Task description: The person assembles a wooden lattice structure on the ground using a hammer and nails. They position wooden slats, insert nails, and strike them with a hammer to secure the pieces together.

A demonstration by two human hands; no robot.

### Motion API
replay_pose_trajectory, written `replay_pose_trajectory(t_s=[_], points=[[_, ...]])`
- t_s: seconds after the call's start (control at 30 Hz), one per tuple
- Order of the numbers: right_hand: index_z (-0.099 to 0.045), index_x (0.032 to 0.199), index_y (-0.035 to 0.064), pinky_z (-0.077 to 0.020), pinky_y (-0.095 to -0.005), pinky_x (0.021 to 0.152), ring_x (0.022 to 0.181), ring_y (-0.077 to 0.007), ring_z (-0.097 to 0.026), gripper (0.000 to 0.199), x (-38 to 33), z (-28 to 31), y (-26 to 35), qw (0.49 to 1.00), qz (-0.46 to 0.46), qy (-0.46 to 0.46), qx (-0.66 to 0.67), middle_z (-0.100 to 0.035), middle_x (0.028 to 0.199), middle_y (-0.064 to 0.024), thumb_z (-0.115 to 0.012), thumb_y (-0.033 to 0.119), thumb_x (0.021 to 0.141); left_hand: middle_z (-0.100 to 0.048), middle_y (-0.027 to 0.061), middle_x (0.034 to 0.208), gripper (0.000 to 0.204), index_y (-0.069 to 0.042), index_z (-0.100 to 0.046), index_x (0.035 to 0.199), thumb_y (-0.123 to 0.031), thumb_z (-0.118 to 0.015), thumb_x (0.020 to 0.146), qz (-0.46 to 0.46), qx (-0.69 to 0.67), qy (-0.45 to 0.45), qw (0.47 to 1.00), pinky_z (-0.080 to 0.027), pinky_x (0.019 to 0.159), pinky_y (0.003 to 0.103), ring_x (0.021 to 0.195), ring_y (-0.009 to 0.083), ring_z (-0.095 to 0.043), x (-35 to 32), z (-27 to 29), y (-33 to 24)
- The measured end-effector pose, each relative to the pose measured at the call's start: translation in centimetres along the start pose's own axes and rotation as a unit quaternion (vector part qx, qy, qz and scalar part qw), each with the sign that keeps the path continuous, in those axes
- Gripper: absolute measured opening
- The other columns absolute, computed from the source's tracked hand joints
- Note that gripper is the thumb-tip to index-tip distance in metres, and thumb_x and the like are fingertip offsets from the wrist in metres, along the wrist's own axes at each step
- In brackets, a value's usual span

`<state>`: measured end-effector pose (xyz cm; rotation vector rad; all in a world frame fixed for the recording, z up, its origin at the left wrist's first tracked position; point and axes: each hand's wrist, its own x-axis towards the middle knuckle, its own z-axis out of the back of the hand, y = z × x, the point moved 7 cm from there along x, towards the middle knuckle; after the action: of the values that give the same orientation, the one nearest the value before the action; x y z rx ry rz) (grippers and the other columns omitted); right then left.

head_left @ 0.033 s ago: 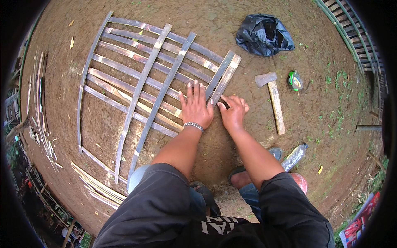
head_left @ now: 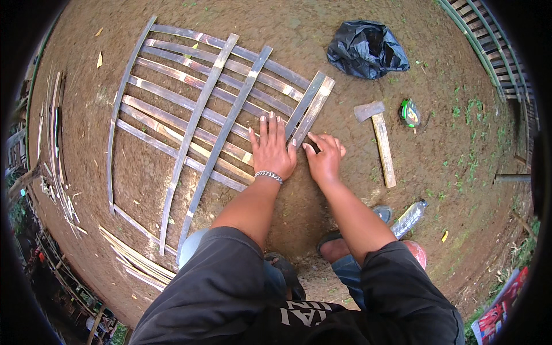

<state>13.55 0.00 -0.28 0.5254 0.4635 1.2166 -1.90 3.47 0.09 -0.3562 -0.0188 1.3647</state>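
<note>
The left hand (head_left: 272, 150) lies palm down and opened out, fingers pointing away from the body and a little apart, on the near right corner of a lattice of flat, dark brown and grey wooden slats (head_left: 202, 103). It covers several slat ends, and its thumb reaches to the lower end of a short brown flat slat (head_left: 317, 109), which lies beside a short dark grey slat (head_left: 306, 102) with a narrow gap between them along the lattice's right edge. A silver chain bracelet (head_left: 269, 175) circles the left wrist.

The right hand (head_left: 325, 155) is half curled just beside that lower end, thumb and forefinger toward the brown slat; whether they touch or pinch it cannot be told.

The lattice rests on bare brown ground (head_left: 299, 201), left of both hands. To its right lie a hatchet with a pale wooden handle (head_left: 383, 149) and a green and black tape measure (head_left: 410, 113); a crumpled black plastic bag (head_left: 368, 50) lies beyond the lattice's far right corner.

Against the earlier frame, both hands keep the same pose and place, and no shift shows in the slats or tools.
</note>
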Motion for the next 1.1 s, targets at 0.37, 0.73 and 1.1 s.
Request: replay_pose_trajectory(t_s=[0.37,0.73,1.1], points=[[-0.073,0.126,0.0167,-0.0368,-0.0460,0.103,0.113,-0.0280,-0.062,0.047,-0.7,14.5,-5.4,0.995,-0.035,0.005,-0.092,-0.068,0.113,-0.0073,-0.084,0.021,0.081,-0.020,0.0171,0.172,0.073,0.000,-0.030,0.161,-0.040,-0.043,0.102,0.020,0.037,0.061,0.997,-0.005,0.128,0.061,0.161,0.0358,-0.009,0.0,-0.5,0.1],[-0.074,0.117,0.0111,-0.0521,-0.0473,0.098,0.110,-0.0392,-0.066,0.027,17.4,18.0,-1.1,0.985,0.128,-0.067,-0.095,-0.071,0.109,-0.0174,-0.073,0.016,0.091,-0.025,0.0211,0.170,0.070,0.003,-0.035,0.157,-0.036,-0.047,0.100,0.007,0.020,0.029,0.999,-0.006,0.127,0.062,0.159,0.0401,-0.014,0.0,-0.1,0.3],[-0.071,0.125,0.0114,-0.0548,-0.0439,0.101,0.119,-0.0376,-0.067,0.045,32.9,6.9,-7.2,0.947,0.055,0.146,-0.282,-0.070,0.128,-0.0195,-0.073,0.006,0.081,-0.027,0.0208,0.169,0.072,0.001,-0.034,0.158,-0.039,-0.049,0.101,0.006,0.001,0.010,1.000,-0.008,0.127,0.061,0.159,0.0382,-0.016,-0.2,0.1,0.3]])
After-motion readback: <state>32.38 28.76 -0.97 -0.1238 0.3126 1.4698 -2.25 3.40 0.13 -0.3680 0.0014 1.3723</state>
